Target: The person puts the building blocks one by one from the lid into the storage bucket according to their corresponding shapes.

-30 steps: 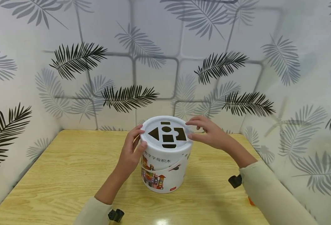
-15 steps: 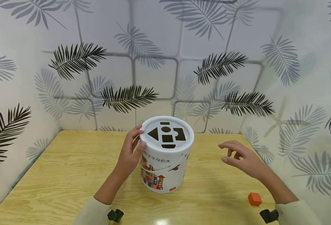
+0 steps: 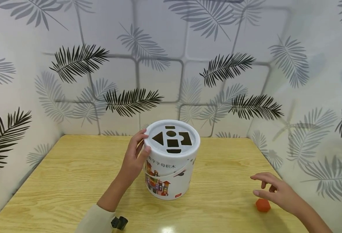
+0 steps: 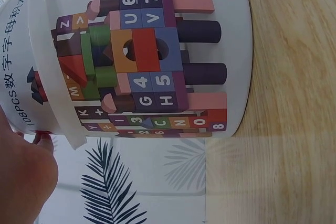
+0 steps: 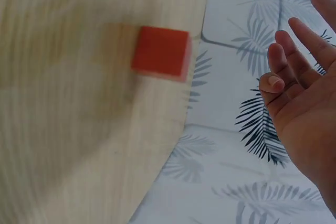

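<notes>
A white toy-block bucket (image 3: pixel 168 174) stands upright on the table, printed with colourful letter and number blocks. Its lid (image 3: pixel 185 150) has several cut-out shapes, including a triangle, a circle and a square. My left hand (image 3: pixel 133 158) holds the bucket's left side at the rim, fingers on the lid edge and thumb on the front. In the left wrist view the hand (image 4: pixel 26 177) shows beside the bucket's upper part. My right hand (image 3: pixel 281 192) hovers just above and beside a red-orange cube (image 3: pixel 262 205), fingers loosely bent, holding nothing. The right wrist view shows the cube (image 5: pixel 160 51) apart from the fingers.
A light wood-grain table (image 3: pixel 80 168) carries the bucket and the cube. Leaf-patterned wall covering (image 3: pixel 165 74) encloses it at the back and sides. The bucket's thin handle (image 3: pixel 166 176) hangs down across its front.
My right hand has left the lid and moved right and toward me, down to the cube. The left hand and the bucket have stayed in place.
</notes>
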### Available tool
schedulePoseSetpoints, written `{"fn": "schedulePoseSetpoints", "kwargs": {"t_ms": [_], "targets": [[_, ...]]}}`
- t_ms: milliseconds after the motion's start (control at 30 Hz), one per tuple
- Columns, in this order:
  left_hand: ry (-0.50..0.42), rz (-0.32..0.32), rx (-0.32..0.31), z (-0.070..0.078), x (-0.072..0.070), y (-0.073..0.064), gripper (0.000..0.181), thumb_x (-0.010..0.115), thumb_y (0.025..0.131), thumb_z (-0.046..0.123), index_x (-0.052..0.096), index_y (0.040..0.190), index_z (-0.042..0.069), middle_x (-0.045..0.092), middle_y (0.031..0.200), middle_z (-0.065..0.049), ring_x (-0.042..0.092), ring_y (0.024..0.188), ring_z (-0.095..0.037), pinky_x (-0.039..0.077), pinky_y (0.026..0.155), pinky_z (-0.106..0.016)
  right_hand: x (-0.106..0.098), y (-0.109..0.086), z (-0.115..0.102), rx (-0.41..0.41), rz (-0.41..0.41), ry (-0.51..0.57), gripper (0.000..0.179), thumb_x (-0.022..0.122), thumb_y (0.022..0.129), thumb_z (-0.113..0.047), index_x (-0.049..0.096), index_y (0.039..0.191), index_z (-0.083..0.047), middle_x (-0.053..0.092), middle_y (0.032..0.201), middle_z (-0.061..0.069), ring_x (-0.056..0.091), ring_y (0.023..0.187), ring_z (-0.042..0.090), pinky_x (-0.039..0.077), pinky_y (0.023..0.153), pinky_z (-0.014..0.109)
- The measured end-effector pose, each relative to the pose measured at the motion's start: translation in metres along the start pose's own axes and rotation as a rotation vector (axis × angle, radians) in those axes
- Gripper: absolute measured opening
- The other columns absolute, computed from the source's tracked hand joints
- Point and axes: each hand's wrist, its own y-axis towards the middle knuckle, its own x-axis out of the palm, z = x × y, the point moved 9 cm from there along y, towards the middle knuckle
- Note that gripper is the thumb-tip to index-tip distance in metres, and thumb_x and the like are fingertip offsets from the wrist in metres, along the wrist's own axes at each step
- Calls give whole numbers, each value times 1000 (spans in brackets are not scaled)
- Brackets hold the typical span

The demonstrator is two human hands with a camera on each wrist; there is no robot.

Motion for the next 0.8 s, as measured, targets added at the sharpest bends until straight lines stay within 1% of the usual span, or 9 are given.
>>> {"fn": "schedulePoseSetpoints", "kwargs": {"t_ms": [67,133,233,333,433,600,700,800], "targets": [[-1,-2,-2,0,1,0,41,54,102,12,41,141,10,29,161,-4,30,151,-27,31,121,-34,2,-10,15,31,-25,10,35,70,94,-15,64,128,-12,54,114,-24,48,84,6,44,58,23],[-1,-5,-4,-1,2,0,41,54,102,13,41,141,11,29,162,-4,29,151,-27,31,122,-35,4,-18,29,41,-59,18,33,69,95,-14,64,127,-10,53,113,-27,49,83,5,44,57,24],[4,-1,-1,-2,1,0,41,54,102,13,41,141,11,29,162,-3,29,151,-27,32,121,-34,10,-28,45,47,-124,52,32,67,95,-12,63,127,-7,54,113,-28,49,81,6,44,55,24],[9,4,5,-2,1,0,41,54,102,13,41,141,11,29,161,-3,29,151,-27,32,120,-31,17,-35,57,47,-181,89,34,67,95,-12,61,128,-3,55,115,-28,49,81,7,43,55,25],[8,4,13,-1,0,0,41,54,102,12,41,141,11,30,161,-4,29,151,-27,32,120,-28,21,-38,65,23,-203,123,35,69,94,-9,60,127,-1,55,116,-28,50,80,6,43,54,25],[-1,4,12,0,0,0,41,54,103,12,41,141,10,29,161,-4,29,151,-27,33,120,-28,23,-40,69,-60,-196,141,35,70,91,-2,60,124,-1,58,114,-24,53,77,6,44,53,24],[-5,1,9,-1,1,-1,40,53,103,12,41,141,10,29,161,-4,29,151,-27,32,121,-30,25,-40,74,-47,-215,135,37,70,91,-4,57,125,6,58,112,-24,52,76,5,44,53,24],[-8,-1,6,-1,2,-1,40,53,103,12,41,141,10,29,161,-3,30,151,-27,32,122,-35,27,-40,82,21,-239,109,40,71,92,-8,55,123,12,57,107,-24,50,75,1,44,54,22]]}}
